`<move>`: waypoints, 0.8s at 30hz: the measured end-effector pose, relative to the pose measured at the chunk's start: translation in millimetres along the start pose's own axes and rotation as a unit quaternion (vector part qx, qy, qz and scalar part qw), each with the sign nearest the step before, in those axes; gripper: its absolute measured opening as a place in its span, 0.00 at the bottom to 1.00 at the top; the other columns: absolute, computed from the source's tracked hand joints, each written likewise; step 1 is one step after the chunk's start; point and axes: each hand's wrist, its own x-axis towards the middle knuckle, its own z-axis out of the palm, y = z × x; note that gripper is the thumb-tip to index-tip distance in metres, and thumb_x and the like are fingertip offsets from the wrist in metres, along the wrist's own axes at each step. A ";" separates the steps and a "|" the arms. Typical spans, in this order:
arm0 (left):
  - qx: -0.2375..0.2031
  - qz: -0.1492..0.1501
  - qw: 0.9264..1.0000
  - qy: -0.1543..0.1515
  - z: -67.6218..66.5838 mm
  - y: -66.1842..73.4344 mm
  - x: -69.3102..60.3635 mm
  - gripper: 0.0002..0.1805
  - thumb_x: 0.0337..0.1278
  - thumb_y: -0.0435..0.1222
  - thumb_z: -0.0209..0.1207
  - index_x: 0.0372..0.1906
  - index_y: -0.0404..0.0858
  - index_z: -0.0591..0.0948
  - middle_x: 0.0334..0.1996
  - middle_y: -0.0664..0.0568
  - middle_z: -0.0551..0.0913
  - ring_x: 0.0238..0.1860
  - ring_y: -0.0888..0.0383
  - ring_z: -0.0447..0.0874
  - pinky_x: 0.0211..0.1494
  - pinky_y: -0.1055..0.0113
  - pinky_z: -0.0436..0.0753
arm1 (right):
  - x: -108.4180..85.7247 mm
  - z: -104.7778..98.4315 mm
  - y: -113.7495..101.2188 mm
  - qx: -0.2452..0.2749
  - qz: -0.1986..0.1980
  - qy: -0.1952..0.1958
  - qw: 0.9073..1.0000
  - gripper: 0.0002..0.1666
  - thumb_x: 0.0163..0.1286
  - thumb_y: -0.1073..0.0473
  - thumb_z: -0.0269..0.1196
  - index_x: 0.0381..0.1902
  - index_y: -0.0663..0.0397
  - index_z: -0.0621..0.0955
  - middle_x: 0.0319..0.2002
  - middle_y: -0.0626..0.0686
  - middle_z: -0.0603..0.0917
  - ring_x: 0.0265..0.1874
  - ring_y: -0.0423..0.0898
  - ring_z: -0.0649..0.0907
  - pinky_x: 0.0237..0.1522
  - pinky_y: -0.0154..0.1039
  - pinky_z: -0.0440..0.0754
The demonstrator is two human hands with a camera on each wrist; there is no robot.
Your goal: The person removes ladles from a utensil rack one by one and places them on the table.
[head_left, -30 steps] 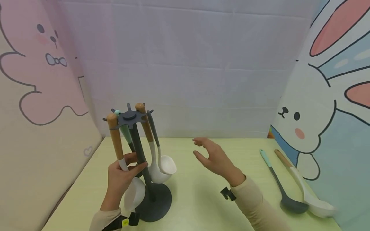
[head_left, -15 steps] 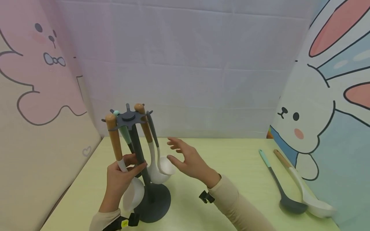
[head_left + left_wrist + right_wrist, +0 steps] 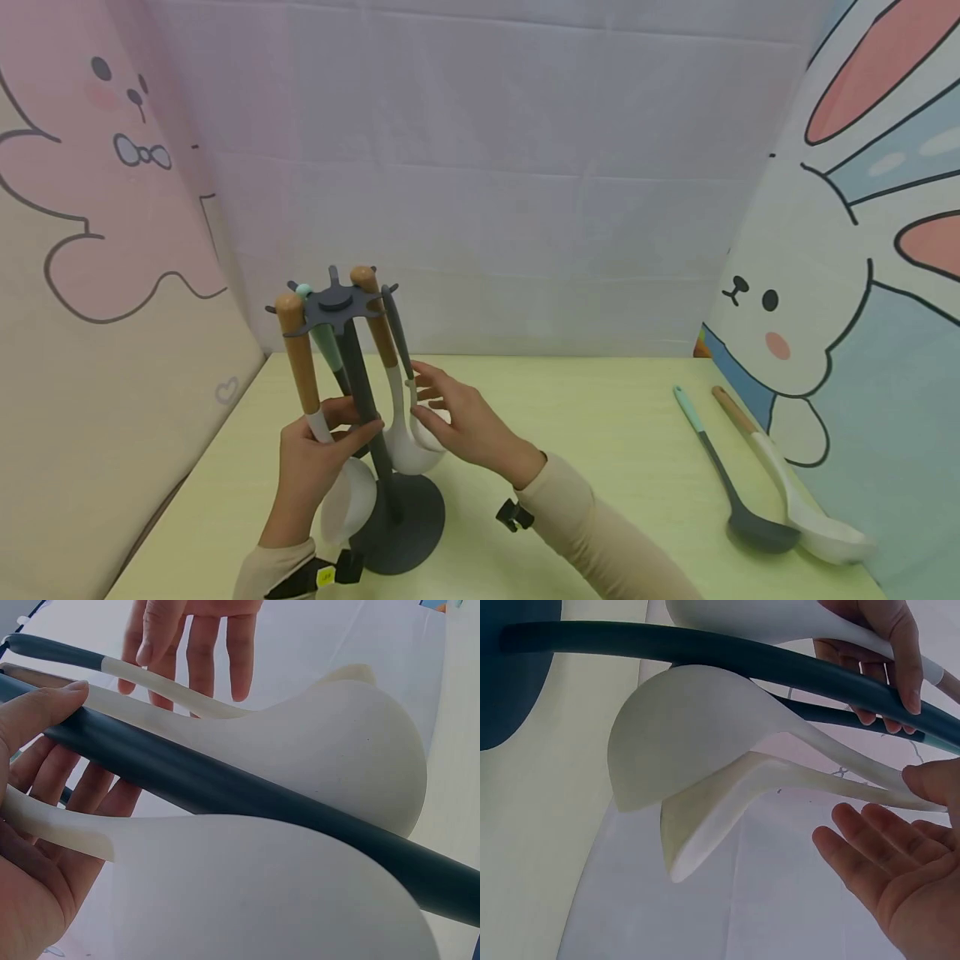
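Note:
A dark utensil rack [image 3: 360, 375] stands at the left of the table with several utensils hanging from its top. My left hand [image 3: 318, 454] grips its pole [image 3: 195, 780], thumb on one side and fingers behind, beside the wooden-handled white ladle [image 3: 302, 367]. At the rack's right side my right hand [image 3: 476, 425] has its fingers extended around the thin stem of the grey-handled white ladle [image 3: 397, 329]. In the right wrist view that hand [image 3: 907, 862] has thumb and fingers apart, next to the stem [image 3: 855, 787]; whether they touch is unclear.
On the right of the table [image 3: 600, 400] lie a dark ladle [image 3: 757, 532] with a mint handle and a white ladle [image 3: 828, 537] with a wooden handle. A pale curtain [image 3: 480, 183] rises behind the table, with cartoon-printed cloth [image 3: 795, 275] at the sides.
My right hand has moved left across the table to the grey-handled ladle's stem. My left hand stays on the pole.

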 end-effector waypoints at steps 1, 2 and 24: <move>-0.001 0.001 1.000 0.000 -0.1 -0.1 -0.1 0.15 0.45 0.21 0.72 0.42 0.25 0.84 0.30 0.62 0.87 0.34 0.66 0.86 0.38 0.72 0.85 | 0.4 1.5 0.5 -0.001 -0.007 0.001 1.000 0.34 0.73 0.69 0.59 0.72 0.65 0.60 0.56 0.64 0.80 0.54 0.56 0.83 0.55 0.41 0.81; -0.003 0.002 1.000 0.000 -0.2 -0.3 -0.1 0.15 0.45 0.21 0.72 0.42 0.25 0.84 0.30 0.62 0.87 0.34 0.65 0.86 0.38 0.72 0.85 | 0.9 2.9 0.9 -0.001 -0.013 0.003 1.000 0.33 0.73 0.70 0.59 0.71 0.65 0.61 0.55 0.64 0.81 0.53 0.56 0.83 0.55 0.40 0.81; -0.011 0.004 1.000 -0.001 0.0 -2.4 0.3 0.15 0.44 0.21 0.73 0.42 0.26 0.84 0.29 0.60 0.87 0.33 0.64 0.85 0.36 0.72 0.85 | 6.8 15.6 19.8 0.048 -0.041 0.078 0.995 0.14 0.69 0.72 0.62 0.53 0.67 0.78 0.45 0.62 0.87 0.44 0.53 0.88 0.45 0.32 0.83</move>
